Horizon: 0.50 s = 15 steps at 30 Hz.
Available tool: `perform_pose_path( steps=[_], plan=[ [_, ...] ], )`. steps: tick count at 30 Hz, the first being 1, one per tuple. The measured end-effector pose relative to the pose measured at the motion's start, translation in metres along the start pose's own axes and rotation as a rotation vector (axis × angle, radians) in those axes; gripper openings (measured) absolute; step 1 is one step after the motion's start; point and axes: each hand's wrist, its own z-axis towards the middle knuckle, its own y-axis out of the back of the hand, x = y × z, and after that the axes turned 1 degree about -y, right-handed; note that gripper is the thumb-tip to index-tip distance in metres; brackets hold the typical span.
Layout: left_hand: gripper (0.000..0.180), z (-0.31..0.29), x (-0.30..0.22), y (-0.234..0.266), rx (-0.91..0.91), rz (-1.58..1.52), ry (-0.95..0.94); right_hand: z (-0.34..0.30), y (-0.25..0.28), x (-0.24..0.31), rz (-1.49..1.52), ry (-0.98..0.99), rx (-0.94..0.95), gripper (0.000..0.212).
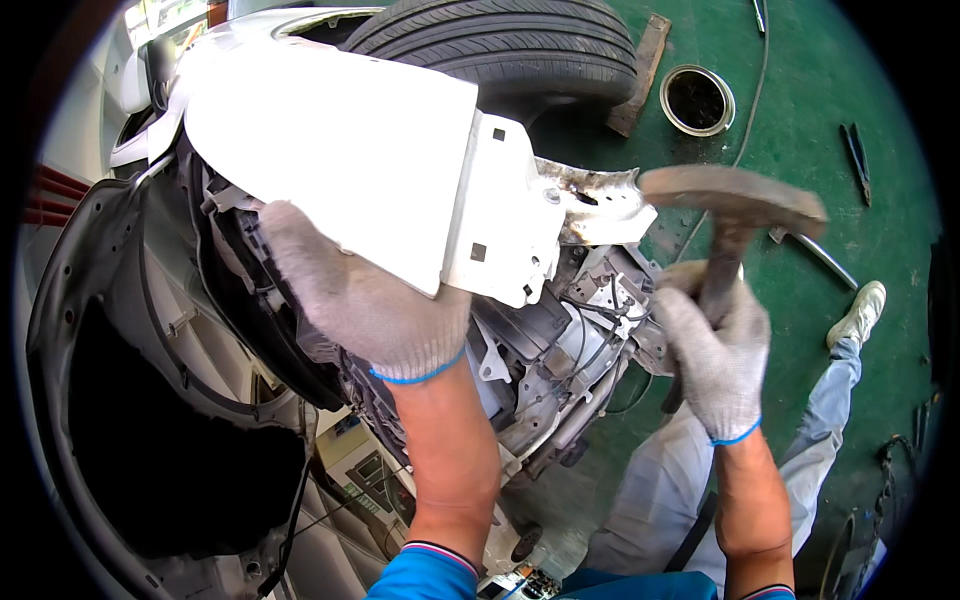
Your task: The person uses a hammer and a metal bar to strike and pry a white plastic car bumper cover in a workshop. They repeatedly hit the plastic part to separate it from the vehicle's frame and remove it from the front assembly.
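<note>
Your right hand (712, 345), gloved, is closed around the handle of the hammer (735, 192); its head is raised, one end beside the tip of the stained rail (597, 203). Contact there: cannot tell. Your left hand (375, 310), also gloved, is at the lower edge of the white panel (330, 150), fingers partly hidden beneath; how tightly they are curled, cannot tell. Panel sits on the car's front corner, ahead of you, its holed flange toward the rail.

In the way: your left forearm (450, 455) crosses the view of the engine bay (515, 325). Raised hood (60, 290) on your left. Tyre (500, 55) beyond the panel, wood block (645, 75) against its right side. Tin (698, 100), dark inside, near the block. Cable (757, 115) runs past the tin along the green floor (805, 110). Pliers (857, 165) farther right; metal bar (825, 262) near your shoe (857, 312).
</note>
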Motion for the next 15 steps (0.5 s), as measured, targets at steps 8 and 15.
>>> perform_pose_path(
  steps=[8,15],
  plan=[
    [0.096,0.013,-0.008,0.006,-0.090,-0.176,0.026,-0.004,-0.008,0.011,-0.307,-0.132,0.234,0.045],
    [0.094,0.010,-0.015,0.004,-0.068,-0.438,0.135,-0.009,-0.014,0.002,0.150,-0.182,0.237,0.036]
  ],
)
